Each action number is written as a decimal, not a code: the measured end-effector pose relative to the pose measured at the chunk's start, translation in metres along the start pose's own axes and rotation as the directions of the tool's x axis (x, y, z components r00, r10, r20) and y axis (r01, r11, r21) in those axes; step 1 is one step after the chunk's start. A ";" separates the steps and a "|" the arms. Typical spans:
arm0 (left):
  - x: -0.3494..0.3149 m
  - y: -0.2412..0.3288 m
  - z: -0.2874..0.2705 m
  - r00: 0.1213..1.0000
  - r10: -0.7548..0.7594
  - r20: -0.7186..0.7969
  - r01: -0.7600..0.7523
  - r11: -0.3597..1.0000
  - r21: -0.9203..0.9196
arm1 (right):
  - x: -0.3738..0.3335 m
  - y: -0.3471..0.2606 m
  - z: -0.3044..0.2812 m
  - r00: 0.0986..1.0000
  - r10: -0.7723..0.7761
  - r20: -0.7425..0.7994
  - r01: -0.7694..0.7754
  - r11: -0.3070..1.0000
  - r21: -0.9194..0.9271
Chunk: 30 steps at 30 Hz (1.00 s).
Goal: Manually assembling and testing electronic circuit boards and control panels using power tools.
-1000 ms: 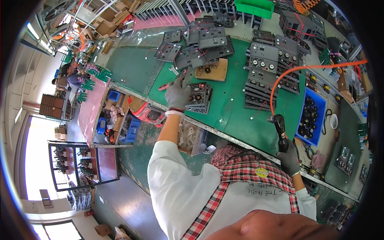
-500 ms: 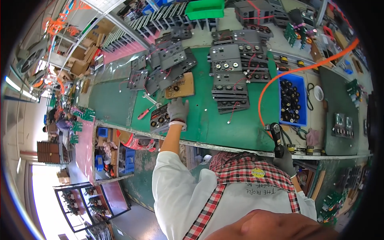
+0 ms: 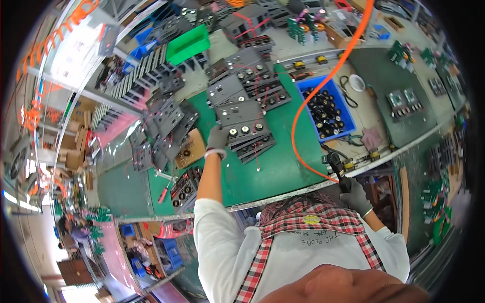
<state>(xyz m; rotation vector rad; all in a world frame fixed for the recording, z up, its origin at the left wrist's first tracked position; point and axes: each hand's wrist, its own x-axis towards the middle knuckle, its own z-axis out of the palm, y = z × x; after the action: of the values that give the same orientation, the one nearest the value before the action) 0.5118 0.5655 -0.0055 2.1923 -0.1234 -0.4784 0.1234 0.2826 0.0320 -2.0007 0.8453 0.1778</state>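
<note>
My gloved left hand (image 3: 217, 140) is closed on the left edge of a grey panel (image 3: 243, 120) with a row of round metal-centred parts, on top of a stack. Part of its fingers is hidden by the panel. In my gloved right hand (image 3: 356, 197) is a black air ratchet wrench (image 3: 335, 165), held upright at the bench's front edge. An orange hose (image 3: 298, 156) reaches down to it. Near my left forearm lies another panel (image 3: 185, 189) with dark round parts, beside a red-handled screwdriver (image 3: 163, 195) and a metal wrench (image 3: 164, 175).
A blue bin (image 3: 344, 132) of black round parts stands right of the stack, with pliers (image 3: 353, 140) beside it. Left of the stack are a cardboard piece (image 3: 194, 151) and piled grey panels (image 3: 164, 121). A green tray (image 3: 188, 44) sits at the back.
My left hand has left the panel near the bench edge and moved forward and right to the stack. The wrench stays in my right hand. The whole view has turned.
</note>
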 end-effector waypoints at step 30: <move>-0.147 -0.073 0.222 0.995 0.077 -0.059 -0.089 0.970 -0.225 | 0.040 0.016 0.013 0.929 0.164 0.333 -0.018 0.916 -0.400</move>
<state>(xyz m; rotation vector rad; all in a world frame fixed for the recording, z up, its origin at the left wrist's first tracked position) 0.2862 0.4840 -0.1417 1.9644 -0.1268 -0.3715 0.1461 0.2683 -0.0038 -2.1970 0.7018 0.8026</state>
